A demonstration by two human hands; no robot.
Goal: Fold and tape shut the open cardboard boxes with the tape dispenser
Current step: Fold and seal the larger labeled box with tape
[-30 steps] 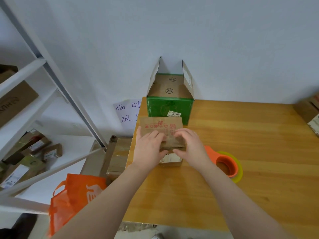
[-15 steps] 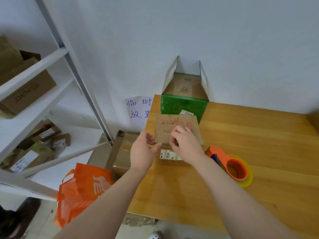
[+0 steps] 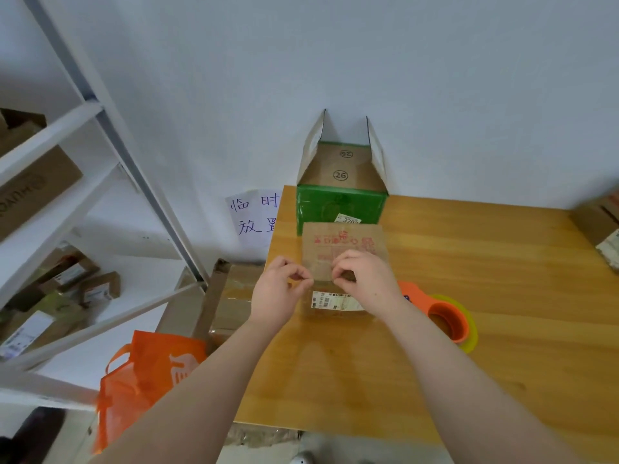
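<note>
**Q:** Which step is in hand?

**Me:** Closing the flaps, I judge. The brown box (image 3: 345, 249) sits on the table (image 3: 485, 380) right in front of me. Its top flap is laid flat, red print up. No tape going on yet.

**Q:** State of the hands?

**Me:** My right hand (image 3: 366, 279) has its fingers curled over the near edge of that top flap, pinching it down. My left hand (image 3: 279, 291) is at the box's near left corner, thumb and forefinger drawn together. I cannot tell whether they hold the flap's edge, a bit of clear tape, or nothing.

**Q:** Where is the tape dispenser?

**Me:** The tape dispenser (image 3: 445, 316) lies on the table just beside my right wrist, untouched.

**Q:** What does the next move call for?

**Me:** One hand must keep the flap flat while the other takes the dispenser and runs tape along the seam. If I let go early, the flap probably springs up.

**Q:** What else is left?

**Me:** The green box (image 3: 340, 204), behind the brown one against the wall, has its side flaps upright. Not started.
</note>
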